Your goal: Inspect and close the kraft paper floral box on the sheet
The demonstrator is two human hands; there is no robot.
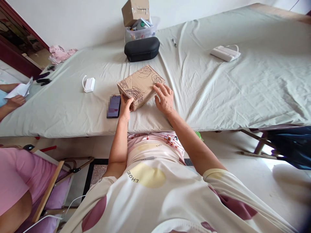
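A brown cardboard box (139, 82) with dark scribbled loops on its top and front is tilted up from the cloth-covered table. My left hand (125, 106) grips its near left corner, the thumb on the front side and the other fingers hidden behind. By the right end of the box is my right hand (164, 98), its fingers spread and the fingertips at the box's edge. A smartphone (113, 106) with its screen lit lies flat just left of my left hand.
Behind the box sit a black hard case (142, 49) and a plastic basket (143, 32) with a carton (136, 12) above. White devices with loops (89, 84) lie left and right (225, 53). A pen (174, 42) lies farther back. Another person's hand (16, 101) holds papers at far left.
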